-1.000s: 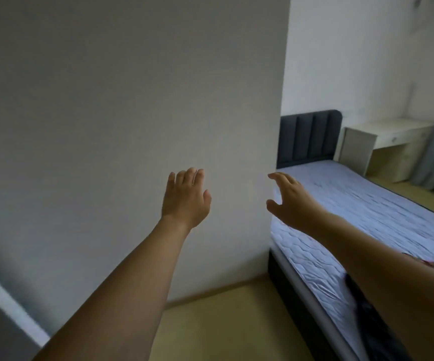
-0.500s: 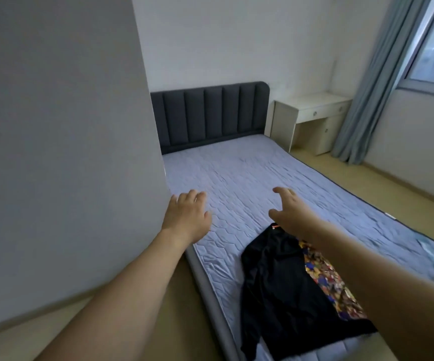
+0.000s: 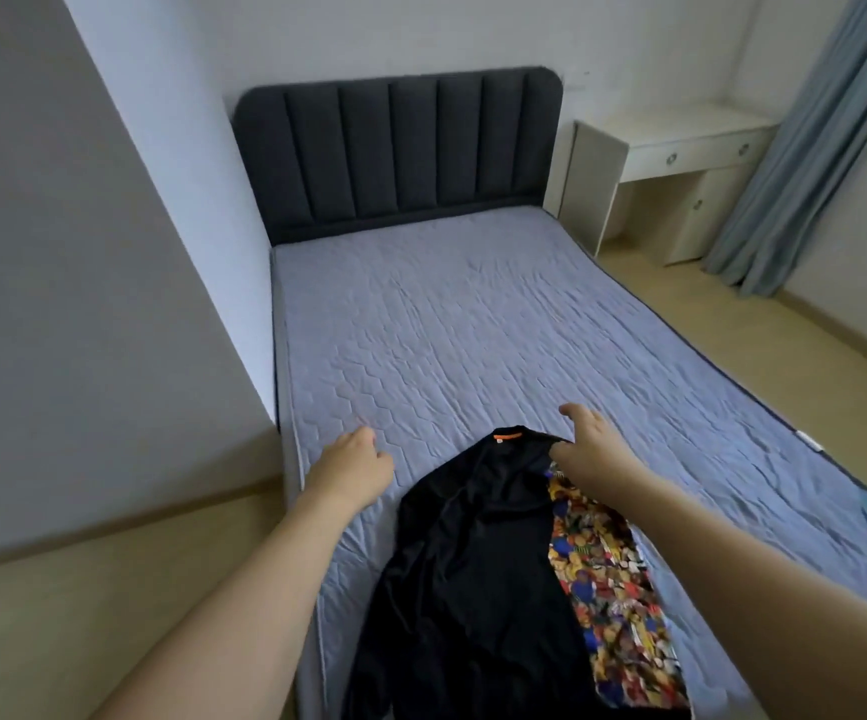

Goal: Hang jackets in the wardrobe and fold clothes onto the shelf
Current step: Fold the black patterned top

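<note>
A black jacket [image 3: 473, 574] with a colourful patterned panel [image 3: 608, 589] lies spread on the near end of the bed [image 3: 473, 330]. An orange tag shows at its collar. My right hand [image 3: 587, 444] hovers at the collar's right side, fingers spread, thumb close to the black cloth; it holds nothing. My left hand [image 3: 356, 462] hangs over the mattress just left of the jacket, fingers loosely curled, not touching the garment. The wardrobe's inside and its shelf are out of view.
A grey panel [image 3: 83, 278] stands along the left, close to the bed's side. A dark padded headboard [image 3: 400, 148] is at the far end. A white desk [image 3: 670, 163] and blue curtain [image 3: 805, 148] stand at the right. Light floor [image 3: 732, 324] runs on both sides.
My view has swung right from the grey panel to the bed. Both hands have lowered toward the jacket, the right one arriving at its collar.
</note>
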